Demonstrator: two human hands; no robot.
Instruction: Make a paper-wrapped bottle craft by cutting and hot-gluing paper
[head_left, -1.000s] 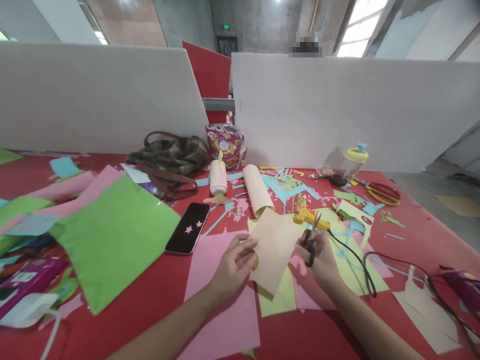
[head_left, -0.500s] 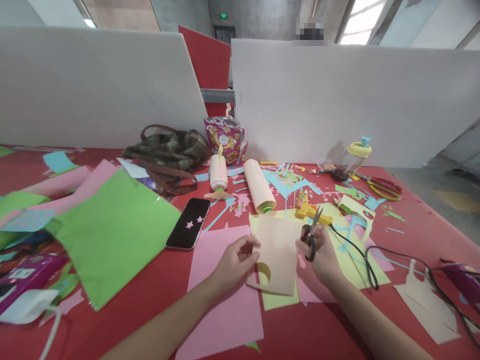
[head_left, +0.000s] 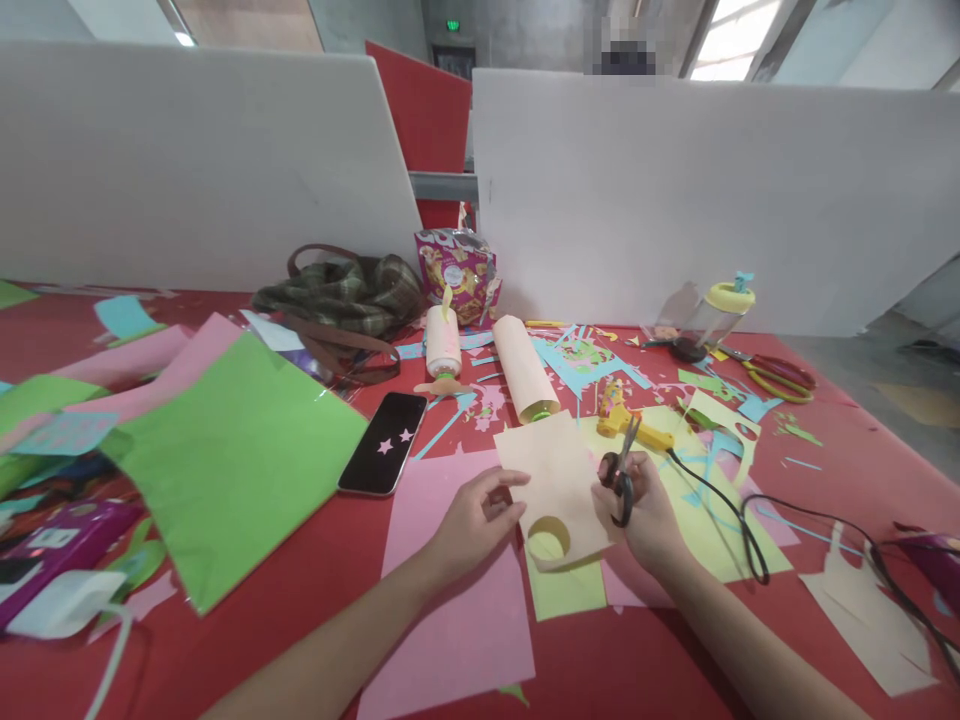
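A cream sheet of paper with a round hole near its front edge is in front of me, turned slightly askew. At its left edge rests my left hand, thumb and fingers apart, fingertips over the paper. My right hand is closed around black-handled scissors, blades pointing up and away; its fingertips meet the sheet's right edge. Under the sheet lie pink paper and pale yellow paper. Beyond it stands a yellow glue gun on its side, along with a cream paper tube.
A phone with pink stars and a green sheet lie left. A black cord runs right. Behind are a small paper-wrapped bottle, a snack bag, a plaid bag, red-handled scissors and white panels.
The cream sheet has turned on the table, its holed corner shifting right towards the middle. Both hands stay nearly in place, the scissors still in my right hand. The whole view has shifted slightly.
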